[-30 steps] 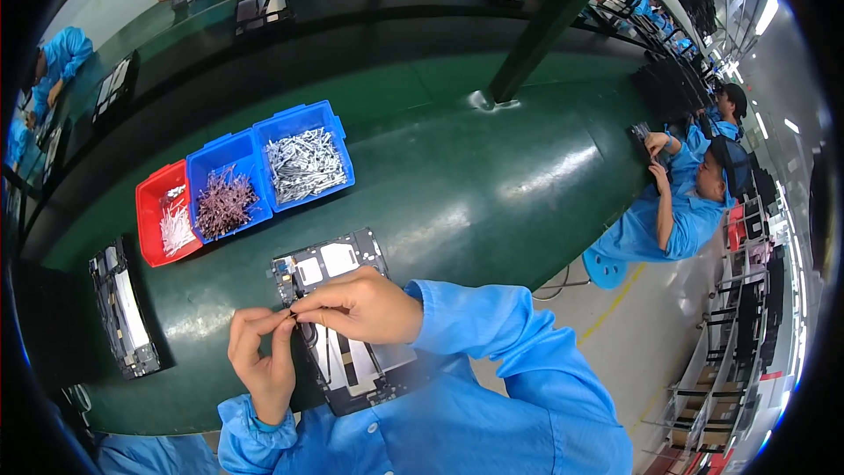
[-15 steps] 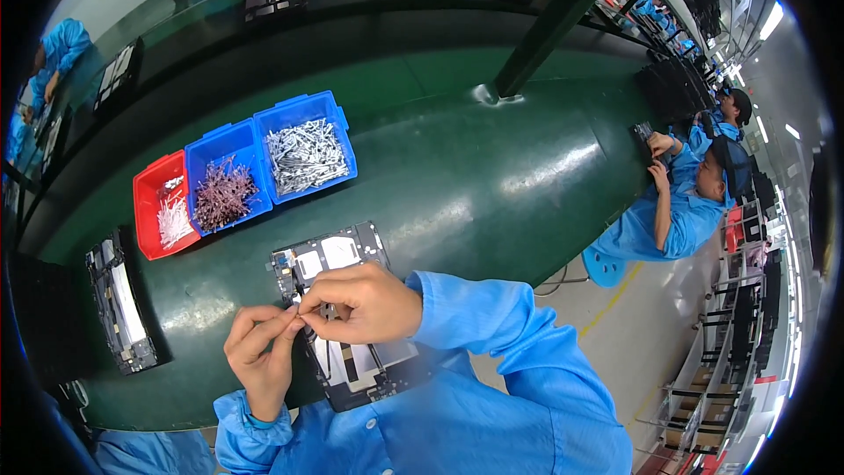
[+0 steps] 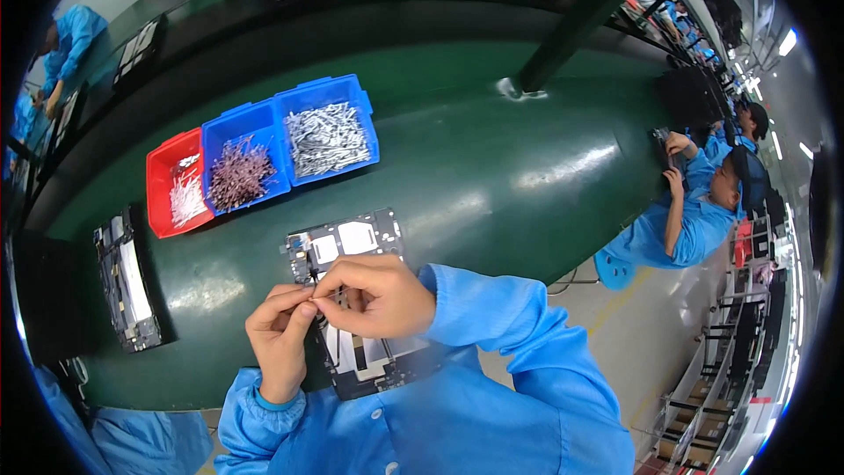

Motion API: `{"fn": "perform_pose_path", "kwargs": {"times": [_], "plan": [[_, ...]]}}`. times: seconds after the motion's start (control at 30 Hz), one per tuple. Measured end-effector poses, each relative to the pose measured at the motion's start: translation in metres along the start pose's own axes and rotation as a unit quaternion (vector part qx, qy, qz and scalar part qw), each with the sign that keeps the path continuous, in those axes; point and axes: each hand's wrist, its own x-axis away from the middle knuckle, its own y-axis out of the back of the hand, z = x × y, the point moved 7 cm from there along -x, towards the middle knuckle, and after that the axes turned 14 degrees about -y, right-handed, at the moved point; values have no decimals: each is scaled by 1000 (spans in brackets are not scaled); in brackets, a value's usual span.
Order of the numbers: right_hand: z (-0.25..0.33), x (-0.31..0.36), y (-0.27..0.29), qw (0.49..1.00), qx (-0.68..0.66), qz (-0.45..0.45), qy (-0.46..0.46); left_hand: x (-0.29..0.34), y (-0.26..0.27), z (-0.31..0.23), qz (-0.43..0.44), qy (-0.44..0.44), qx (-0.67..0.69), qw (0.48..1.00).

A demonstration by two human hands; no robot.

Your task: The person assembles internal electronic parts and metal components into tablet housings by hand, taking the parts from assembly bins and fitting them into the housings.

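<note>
A black device frame (image 3: pixel 352 242) with white patches lies on the green table (image 3: pixel 492 185) just in front of me. My left hand (image 3: pixel 280 334) and my right hand (image 3: pixel 376 295) meet over its middle. The fingertips of both hands pinch one tiny thin part between them; the part is too small to make out. Both sleeves are blue. The lower half of the frame is hidden under my hands and arms.
Three bins stand behind the frame: a red bin (image 3: pixel 160 185) with pale parts, a blue bin (image 3: pixel 230 134) with dark brownish parts, a blue bin (image 3: pixel 352 98) with silvery parts. Another device frame (image 3: pixel 127 280) lies at left. A seated person in blue (image 3: pixel 694 220) works at right.
The view has shifted slightly. My hands stay together over the frame, fingertips still pinched on the small part.
</note>
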Motion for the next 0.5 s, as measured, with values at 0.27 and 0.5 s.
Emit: {"fn": "perform_pose_path", "kwargs": {"times": [0.27,0.5], "plan": [[-5,1,-4,999,-29,26,-18,3,3,-6,-14,-26,-32,999],[-1,1,-3,999,22,33,-18,-7,0,-27,63,-88,-180,978]]}}
